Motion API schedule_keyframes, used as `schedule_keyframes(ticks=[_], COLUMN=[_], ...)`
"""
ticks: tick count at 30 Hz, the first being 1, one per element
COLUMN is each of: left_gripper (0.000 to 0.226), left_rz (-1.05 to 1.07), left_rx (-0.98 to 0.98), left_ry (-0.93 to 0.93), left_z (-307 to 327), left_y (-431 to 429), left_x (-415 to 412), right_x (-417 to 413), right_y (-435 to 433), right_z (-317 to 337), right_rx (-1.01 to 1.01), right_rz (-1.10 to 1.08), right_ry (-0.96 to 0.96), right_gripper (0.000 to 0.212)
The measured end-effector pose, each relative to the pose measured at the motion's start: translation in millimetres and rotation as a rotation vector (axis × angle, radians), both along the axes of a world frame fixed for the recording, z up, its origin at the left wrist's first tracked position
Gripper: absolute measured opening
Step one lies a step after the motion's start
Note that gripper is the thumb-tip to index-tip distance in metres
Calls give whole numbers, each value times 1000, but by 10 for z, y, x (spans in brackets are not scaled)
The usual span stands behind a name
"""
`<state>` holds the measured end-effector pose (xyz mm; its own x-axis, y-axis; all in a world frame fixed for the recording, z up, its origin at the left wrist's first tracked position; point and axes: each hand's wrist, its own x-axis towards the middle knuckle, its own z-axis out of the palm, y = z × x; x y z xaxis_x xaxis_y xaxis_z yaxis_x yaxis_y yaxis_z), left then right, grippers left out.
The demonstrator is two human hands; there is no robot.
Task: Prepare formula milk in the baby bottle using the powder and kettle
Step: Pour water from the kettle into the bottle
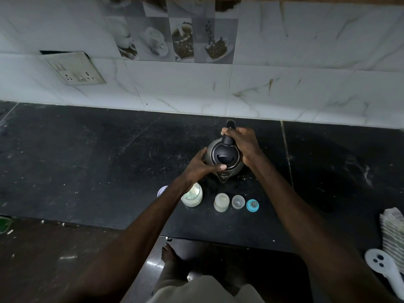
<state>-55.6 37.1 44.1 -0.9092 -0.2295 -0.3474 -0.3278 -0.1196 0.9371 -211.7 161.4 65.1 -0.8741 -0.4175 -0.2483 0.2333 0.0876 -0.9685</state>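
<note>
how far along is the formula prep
Done: frosted baby bottle stands open, its clear cap and blue teat ring set aside. In hand: right hand grips the grey kettle handle, left hand steadies its side. Left: pouring, powder from the jar, closing.

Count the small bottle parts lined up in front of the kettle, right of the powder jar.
3, in a row in front of the kettle: the frosted baby bottle nearest the powder jar, the clear cap in the middle, and the blue nipple ring rightmost. The left forearm may hide more.
</note>
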Motion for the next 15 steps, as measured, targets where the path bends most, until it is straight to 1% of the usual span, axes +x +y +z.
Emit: schedule_keyframes(ticks=[5, 10, 15], left_gripper=[48, 60, 61], left_rz=[-7, 30, 43], left_rx=[-17, 25, 37], left_ry=[-34, -75, -101], left_z=[93, 85, 19], left_y=[-126, -298, -511], left_x=[-48, -179, -358], right_x=[-121, -248, -390], right_y=[-161, -372, -567], right_z=[12, 9, -49], right_rx=[-14, -7, 8], right_rz=[17, 31, 34], right_ry=[-111, -155, -234], right_gripper=[36, 41, 46])
